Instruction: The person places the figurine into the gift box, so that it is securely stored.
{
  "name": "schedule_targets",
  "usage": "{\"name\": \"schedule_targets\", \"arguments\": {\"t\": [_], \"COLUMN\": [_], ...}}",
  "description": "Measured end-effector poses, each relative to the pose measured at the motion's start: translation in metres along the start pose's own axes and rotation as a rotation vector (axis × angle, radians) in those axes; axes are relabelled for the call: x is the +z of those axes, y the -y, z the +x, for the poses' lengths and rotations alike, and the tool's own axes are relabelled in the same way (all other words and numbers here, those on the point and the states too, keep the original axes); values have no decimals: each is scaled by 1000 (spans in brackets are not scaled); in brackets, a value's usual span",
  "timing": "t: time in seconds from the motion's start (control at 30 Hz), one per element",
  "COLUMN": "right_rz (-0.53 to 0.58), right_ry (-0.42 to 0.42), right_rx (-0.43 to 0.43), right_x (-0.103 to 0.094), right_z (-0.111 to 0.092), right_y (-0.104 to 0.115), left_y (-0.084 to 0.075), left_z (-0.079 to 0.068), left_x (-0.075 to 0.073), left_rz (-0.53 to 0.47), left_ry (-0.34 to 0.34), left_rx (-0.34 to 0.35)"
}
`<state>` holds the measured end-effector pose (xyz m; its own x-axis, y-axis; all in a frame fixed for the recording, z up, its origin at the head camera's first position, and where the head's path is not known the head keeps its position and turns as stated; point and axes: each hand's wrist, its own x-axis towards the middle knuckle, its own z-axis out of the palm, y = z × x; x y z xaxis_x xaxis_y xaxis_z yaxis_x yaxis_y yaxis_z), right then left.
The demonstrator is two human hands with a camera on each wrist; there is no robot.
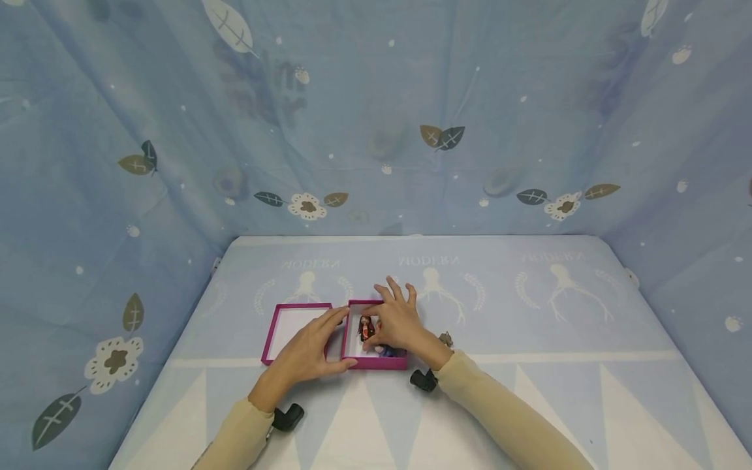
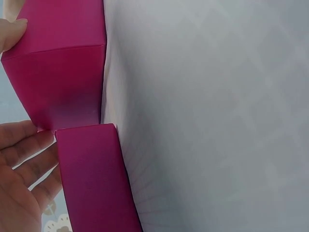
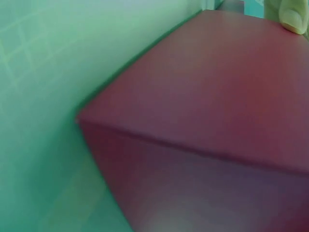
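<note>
Quickly: 1 blue print curtain (image 1: 376, 85) fills the back & both sides; 1 table (image 1: 640, 398) in front of it, pale blue/white cloth w/ 3 flipped MODERN prints (image 1: 429, 260) along the far part. 2 beige sleeves, L (image 1: 235, 431) & R (image 1: 499, 405), come in from the bottom edge. Then 2 containers, both magenta outside, white inside, set side by side abt mid-table: L box (image 1: 270, 333), mostly bare white floor where visible, rest hidden by a hand; R box (image 1: 376, 364) w/ at least 2 figures in it, anything under the fingers can't be counted. 2 hands: L hand (image 1: 308, 346) at the R box's left side, fingers nearly straight, thumb spread wide from them & touching the near wall by the corner; R hand (image 1: 399, 322) down in the R box, thumb & forefinger bent toward each other in a narrow gap w/ 1 figure btwn them, other fingers raised; can't tell if it's actually pinched. 2 blk devices, 1 nr each wrist: L one (image 1: 288, 418), R one (image 1: 423, 380). Figures: red-haired doll (image 1: 367, 329) nr the box's left wall, bluish figure (image 1: 386, 351) nr the front wall, partly hidden. Lastly, 1 small grey-brown item (image 1: 446, 339) on the table just past the R wrist, details too small.
</note>
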<state>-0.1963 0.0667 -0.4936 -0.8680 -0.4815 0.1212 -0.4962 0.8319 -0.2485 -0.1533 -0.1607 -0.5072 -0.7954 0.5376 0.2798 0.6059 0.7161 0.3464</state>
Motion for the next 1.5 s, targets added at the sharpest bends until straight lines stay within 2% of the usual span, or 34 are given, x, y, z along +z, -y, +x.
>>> {"name": "schedule_targets", "arguments": {"t": [0.47,0.8,1.1,1.5], "right_rz": [36,-46,-19,-37], "right_ry": [-59,-73,-105,-61], "right_rx": [10,32,37,54], "right_x": [1,6,10,8], "right_z": [-2,1,-1,3], "right_y": [-2,3,1,3], "left_y": [0,-2,-1,0], "left_z": [2,1,0,0], "left_x": [1,-1,-1,-1], "left_rz": [-11,-10,-9,-11], "left_ry": [6,16,15,11], "left_rx": [-2,-27,-15,-13]}}
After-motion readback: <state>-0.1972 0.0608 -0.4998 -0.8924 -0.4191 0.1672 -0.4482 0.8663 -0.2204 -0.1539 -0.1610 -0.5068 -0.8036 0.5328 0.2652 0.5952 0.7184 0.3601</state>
